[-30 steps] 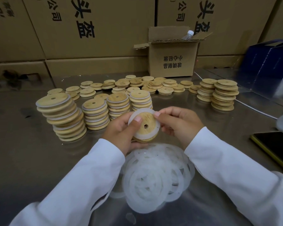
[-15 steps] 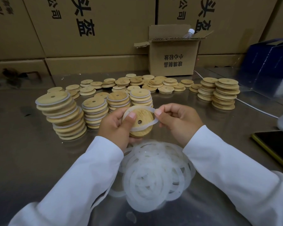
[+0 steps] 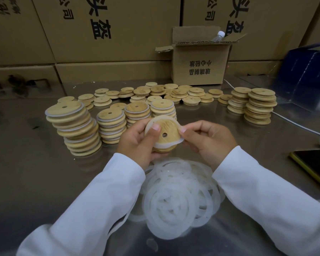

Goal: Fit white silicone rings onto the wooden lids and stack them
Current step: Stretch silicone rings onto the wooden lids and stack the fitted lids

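Note:
I hold a round wooden lid [image 3: 167,130] with a small hole above the table's middle. My left hand [image 3: 137,143] grips its left side, thumb on its face. My right hand [image 3: 209,139] pinches the white silicone ring [image 3: 166,145] at the lid's right edge; the ring lies around the lid's rim. Below my hands is a heap of loose white rings [image 3: 179,198]. To the left stand stacks of ringed lids [image 3: 74,126], with shorter ones [image 3: 111,124] beside them. Bare lids [image 3: 174,93] lie scattered behind.
Two stacks of bare lids [image 3: 260,108] stand at the right. An open small carton [image 3: 199,61] with a bottle sits at the back, before a wall of large cartons. A phone [image 3: 314,163] lies at the right edge, near a white cable [image 3: 294,122] and a blue box [image 3: 310,71].
The ring, stretched across the lid's face half a second ago, now sits down around its rim. The lid's face has tilted more toward me.

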`<state>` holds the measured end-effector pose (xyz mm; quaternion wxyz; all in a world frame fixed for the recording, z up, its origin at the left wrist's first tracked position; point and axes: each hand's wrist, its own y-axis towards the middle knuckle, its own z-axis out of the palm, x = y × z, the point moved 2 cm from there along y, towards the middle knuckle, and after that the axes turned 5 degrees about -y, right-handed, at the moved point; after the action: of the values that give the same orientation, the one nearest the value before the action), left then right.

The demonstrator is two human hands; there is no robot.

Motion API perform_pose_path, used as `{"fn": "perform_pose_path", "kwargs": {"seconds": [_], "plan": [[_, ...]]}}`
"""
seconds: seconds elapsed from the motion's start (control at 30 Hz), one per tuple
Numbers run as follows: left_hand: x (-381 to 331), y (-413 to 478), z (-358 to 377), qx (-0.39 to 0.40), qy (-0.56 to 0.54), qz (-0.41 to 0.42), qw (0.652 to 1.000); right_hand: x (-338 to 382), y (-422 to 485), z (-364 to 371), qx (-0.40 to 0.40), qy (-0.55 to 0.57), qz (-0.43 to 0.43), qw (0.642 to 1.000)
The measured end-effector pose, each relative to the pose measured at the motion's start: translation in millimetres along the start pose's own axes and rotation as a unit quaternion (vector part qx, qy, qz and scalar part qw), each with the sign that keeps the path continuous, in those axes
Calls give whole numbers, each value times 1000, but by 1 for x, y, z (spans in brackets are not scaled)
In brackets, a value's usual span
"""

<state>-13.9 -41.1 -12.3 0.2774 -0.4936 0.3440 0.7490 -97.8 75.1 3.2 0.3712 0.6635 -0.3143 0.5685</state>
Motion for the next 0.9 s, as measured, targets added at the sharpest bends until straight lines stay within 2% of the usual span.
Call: {"fn": "perform_pose_path", "kwargs": {"seconds": [0.17,0.27,0.33,0.43,0.53,0.73,0.9], "plan": [[0,1,0,-24,-6,-5,1000,-8,-3,10,-34,-19,-4,999],[0,1,0,-11,-43,-31,999,-9,-3,10,-67,-9,2,998],[0,1,-1,-6,-13,-21,1000,-7,-1,6,-79,-18,-14,997],[0,2,-1,15,100,18,995,-4,2,0,-82,-68,-66,992],[0,0,-2,14,138,22,990,-3,1,1,-82,-142,-119,979],[-1,-1,-3,-6,141,33,989,-4,-1,2,-91,-170,-172,966],[-2,1,-3,-5,126,35,991,-3,1,1,-98,-182,-170,964]]}}
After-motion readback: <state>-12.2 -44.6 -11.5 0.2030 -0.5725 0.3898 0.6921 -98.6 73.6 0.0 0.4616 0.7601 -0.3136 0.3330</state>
